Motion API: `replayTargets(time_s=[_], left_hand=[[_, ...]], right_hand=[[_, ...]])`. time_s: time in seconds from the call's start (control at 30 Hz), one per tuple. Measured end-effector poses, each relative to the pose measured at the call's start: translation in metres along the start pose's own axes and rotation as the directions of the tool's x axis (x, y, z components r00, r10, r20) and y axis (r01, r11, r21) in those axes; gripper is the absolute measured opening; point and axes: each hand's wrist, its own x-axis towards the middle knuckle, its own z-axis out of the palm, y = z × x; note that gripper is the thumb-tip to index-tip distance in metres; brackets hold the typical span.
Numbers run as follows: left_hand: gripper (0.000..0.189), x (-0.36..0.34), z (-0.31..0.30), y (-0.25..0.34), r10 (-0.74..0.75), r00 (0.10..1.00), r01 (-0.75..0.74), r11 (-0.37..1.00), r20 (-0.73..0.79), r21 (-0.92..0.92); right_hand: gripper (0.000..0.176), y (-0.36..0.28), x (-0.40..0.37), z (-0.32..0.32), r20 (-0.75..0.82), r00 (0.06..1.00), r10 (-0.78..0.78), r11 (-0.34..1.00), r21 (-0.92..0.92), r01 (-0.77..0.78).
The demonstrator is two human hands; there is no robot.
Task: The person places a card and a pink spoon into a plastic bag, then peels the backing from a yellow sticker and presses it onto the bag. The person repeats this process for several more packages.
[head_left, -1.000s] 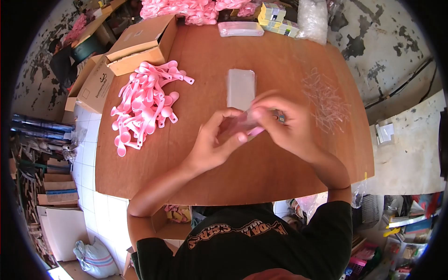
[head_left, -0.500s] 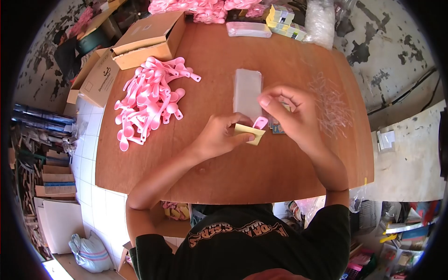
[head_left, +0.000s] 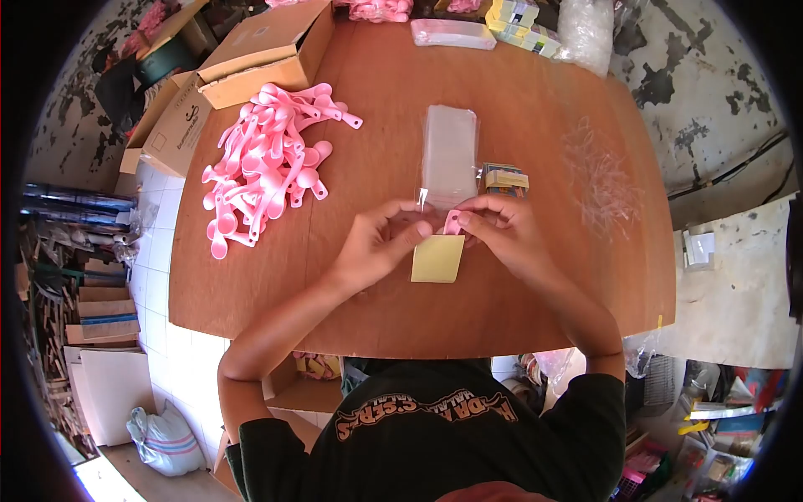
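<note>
A yellow card [head_left: 437, 260] hangs below my two hands near the middle of the table, with the end of a pink spoon [head_left: 452, 222] rising above its top edge. My left hand [head_left: 385, 243] pinches at the card's upper left corner. The thumb and fingers of my right hand [head_left: 502, 230] are closed on the spoon's end. Just beyond lies a stack of clear plastic sleeves [head_left: 450, 155]. A small stack of printed cards [head_left: 505, 180] sits beside it on the right. On the left is a heap of pink spoons [head_left: 268, 159].
Cardboard boxes [head_left: 266, 52] stand at the back left. Thin clear strips [head_left: 598, 180] lie scattered on the right of the table [head_left: 376, 335]. A clear packet [head_left: 452, 34], yellow card stacks [head_left: 513, 21] and a plastic roll [head_left: 584, 38] are along the far edge.
My right hand has come down and left onto the spoon's end. The yellow card now faces up more fully below my hands. The printed card stack has come into fuller view.
</note>
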Motion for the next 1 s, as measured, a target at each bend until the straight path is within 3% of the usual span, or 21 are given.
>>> replayTargets(time_s=[0.27, 0.4, 0.7, 1.0], left_hand=[[0.018, 0.004, -0.015, -0.01, -0.017, 0.999, 0.02, 0.998, -0.049, 0.061], [0.017, 0.004, -0.019, -0.017, 0.039, 0.996, -0.024, 0.982, -0.078, 0.188], [0.015, 0.003, -0.031, -0.033, 0.096, 0.995, -0.084, 0.968, -0.039, 0.236], [0.02, 0.004, -0.035, -0.031, 0.123, 0.992, -0.127, 0.959, 0.028, 0.254]], right_hand=[[0.019, 0.016, 0.0, 0.006, -0.013, 1.0, 0.02, 0.997, 0.08, -0.019], [0.017, 0.033, 0.001, 0.0, 0.017, 1.0, -0.005, 0.996, 0.091, 0.004], [0.011, 0.041, 0.004, 0.0, 0.066, 0.975, -0.214, 0.974, 0.086, 0.208], [0.017, 0.047, 0.007, -0.003, 0.078, 0.944, -0.32, 0.941, -0.089, 0.326]])
